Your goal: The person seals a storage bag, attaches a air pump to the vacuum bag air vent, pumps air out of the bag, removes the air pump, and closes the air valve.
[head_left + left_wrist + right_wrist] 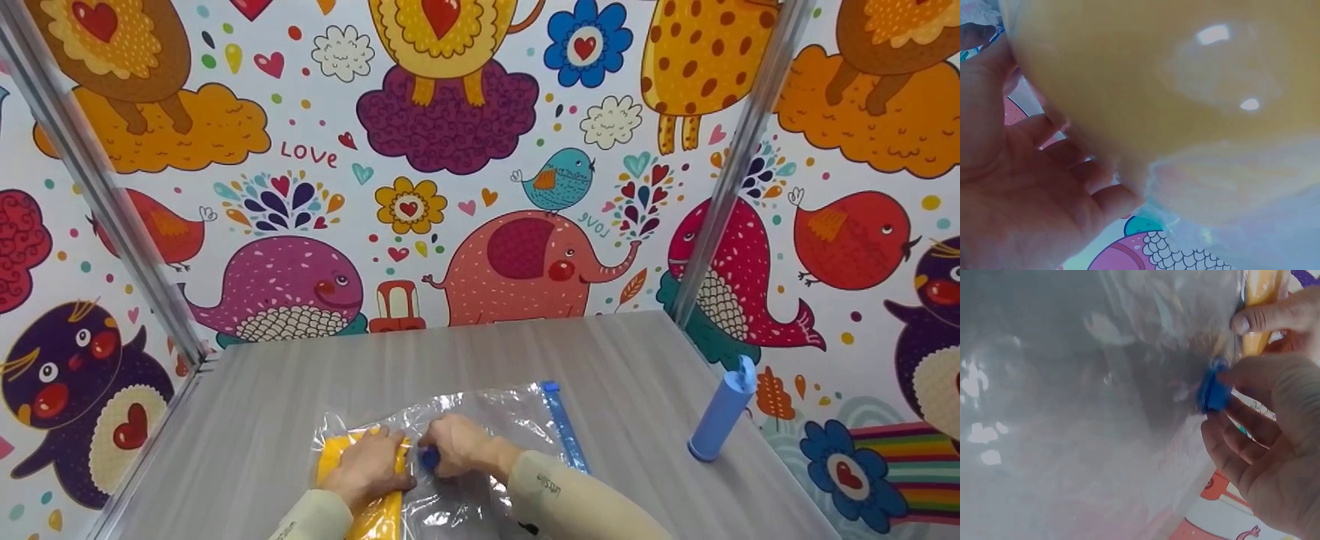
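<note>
A clear plastic storage bag [517, 416] lies on the table, with a blue zip strip [566, 431] along its right edge. Inside its left part is something yellow [382, 517], flat and soft-looking; its kind I cannot tell. My left hand [367, 465] rests on the yellow part, its fingers [1067, 152] lying loosely against the plastic. Between the thumb and fingers of my right hand [461, 442], I pinch a round blue valve cap [1216, 389] on the bag, just right of the yellow part. The bag's near end runs out of the head view.
A light blue hand pump [720, 420] stands on the right side of the grey table [645, 360]. Printed panels with cartoon animals surround the table at the back and sides, with metal posts [705, 247] at the corners.
</note>
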A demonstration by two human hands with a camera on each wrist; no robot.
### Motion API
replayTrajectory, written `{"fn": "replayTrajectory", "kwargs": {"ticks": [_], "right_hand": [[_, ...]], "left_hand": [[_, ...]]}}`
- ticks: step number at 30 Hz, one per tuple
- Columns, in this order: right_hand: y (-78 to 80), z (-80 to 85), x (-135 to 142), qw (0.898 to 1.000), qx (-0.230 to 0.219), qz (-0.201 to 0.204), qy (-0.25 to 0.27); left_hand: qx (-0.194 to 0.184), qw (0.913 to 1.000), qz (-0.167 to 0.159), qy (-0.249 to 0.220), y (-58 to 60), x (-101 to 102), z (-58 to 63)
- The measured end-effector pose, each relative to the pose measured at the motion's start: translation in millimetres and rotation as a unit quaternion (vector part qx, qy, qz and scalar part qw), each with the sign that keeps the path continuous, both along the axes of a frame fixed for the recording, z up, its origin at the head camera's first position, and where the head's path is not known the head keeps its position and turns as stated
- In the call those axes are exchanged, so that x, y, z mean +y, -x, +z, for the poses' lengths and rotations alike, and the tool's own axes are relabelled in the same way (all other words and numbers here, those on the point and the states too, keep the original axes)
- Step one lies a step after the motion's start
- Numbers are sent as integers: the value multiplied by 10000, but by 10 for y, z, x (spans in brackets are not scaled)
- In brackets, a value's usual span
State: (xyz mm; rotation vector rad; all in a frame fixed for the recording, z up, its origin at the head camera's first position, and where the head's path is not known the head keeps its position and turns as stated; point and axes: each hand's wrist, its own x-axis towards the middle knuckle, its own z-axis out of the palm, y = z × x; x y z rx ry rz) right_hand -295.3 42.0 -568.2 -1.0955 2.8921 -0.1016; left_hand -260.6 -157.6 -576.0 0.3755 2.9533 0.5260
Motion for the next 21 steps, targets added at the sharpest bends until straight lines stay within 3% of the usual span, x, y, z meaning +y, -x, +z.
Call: {"fn": "replayTrajectory", "kwargs": {"ticks": [3, 7, 11, 21], "right_hand": [[23, 12, 19, 9989, -186, -311, 296], [13, -6, 15, 9913, -488, -1050, 628], [-8, -51, 3, 9856, -459, -1510, 612], [-22, -97, 13, 9926, -120, -1177, 285]], "left_hand": [[10, 10000, 4, 76, 8, -4, -10], [-22, 10000, 49, 70, 28, -3, 2], [-37, 10000, 29, 1, 39, 5, 10], [-48, 10000, 30, -42, 2, 12, -6]]}}
